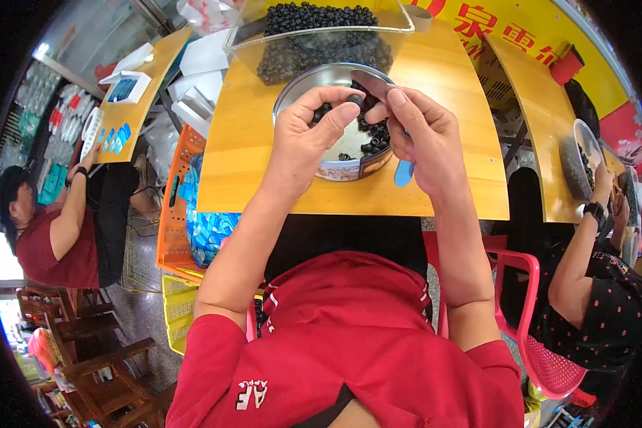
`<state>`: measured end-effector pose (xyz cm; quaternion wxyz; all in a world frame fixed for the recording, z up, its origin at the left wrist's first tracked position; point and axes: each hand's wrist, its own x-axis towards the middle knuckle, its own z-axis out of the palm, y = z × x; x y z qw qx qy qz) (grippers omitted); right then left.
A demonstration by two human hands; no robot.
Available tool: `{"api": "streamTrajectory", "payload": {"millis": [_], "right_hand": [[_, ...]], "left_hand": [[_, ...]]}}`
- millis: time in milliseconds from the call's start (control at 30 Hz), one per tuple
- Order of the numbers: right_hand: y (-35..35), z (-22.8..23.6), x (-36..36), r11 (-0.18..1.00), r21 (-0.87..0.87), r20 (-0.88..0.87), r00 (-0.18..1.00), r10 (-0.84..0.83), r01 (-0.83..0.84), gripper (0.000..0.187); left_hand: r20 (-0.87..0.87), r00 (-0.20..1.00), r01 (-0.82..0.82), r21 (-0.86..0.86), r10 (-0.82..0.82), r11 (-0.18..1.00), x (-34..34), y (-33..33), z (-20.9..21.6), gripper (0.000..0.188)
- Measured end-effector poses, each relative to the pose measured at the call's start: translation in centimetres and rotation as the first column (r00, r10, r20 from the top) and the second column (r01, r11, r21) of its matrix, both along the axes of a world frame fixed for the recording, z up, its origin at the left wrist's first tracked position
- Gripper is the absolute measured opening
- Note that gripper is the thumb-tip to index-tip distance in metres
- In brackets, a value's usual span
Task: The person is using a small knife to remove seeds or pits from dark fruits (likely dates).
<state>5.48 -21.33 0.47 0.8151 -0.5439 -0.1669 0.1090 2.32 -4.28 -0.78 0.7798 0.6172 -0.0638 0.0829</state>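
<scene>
Over a round metal tin (319,170) my left hand (310,132) pinches a small round black part (354,100) between thumb and fingers. Gripped in my right hand (428,139) is a knife (371,84). Its metal blade points up and left, close to the black part, and its blue handle end sticks out below my palm. More loose black ring-like parts (373,135) lie at the bottom of the tin. Both forearms reach in from below, and my hands partly hide the tin's inside.
Behind the tin, a clear plastic bin (246,34) holds many black parts on the wooden table (449,85). An orange crate (170,228) with blue packets stands at the left. Co-workers sit left and right; the right one has a bowl (572,167) of black parts.
</scene>
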Motion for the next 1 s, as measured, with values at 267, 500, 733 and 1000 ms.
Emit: {"api": "streamTrajectory", "payload": {"millis": [267,500,733,1000], "right_hand": [[0.1,0.4,-0.6,0.979,-0.200,0.176,0.984,-0.002,0.038,0.028],[-0.4,0.3,-0.3,0.977,-0.211,0.156,0.987,0.045,-0.011,0.024],[-0.4,0.4,-0.4,0.978,-0.210,0.175,0.984,0.026,0.012,0.023],[-0.6,0.6,-0.6,0.990,-0.107,0.035,0.995,0.094,-0.090,0.026]], "left_hand": [[0.041,0.996,0.073,0.072,-0.076,0.995,0.0,0.7,0.2,0.020],[0.164,0.981,0.067,0.231,-0.107,0.971,0.3,1.4,0.6,0.019],[0.061,0.984,0.161,0.136,-0.170,0.978,0.0,1.8,1.0,0.015],[0.057,0.984,0.156,0.176,-0.168,0.972,0.5,2.1,0.9,0.016]]}}
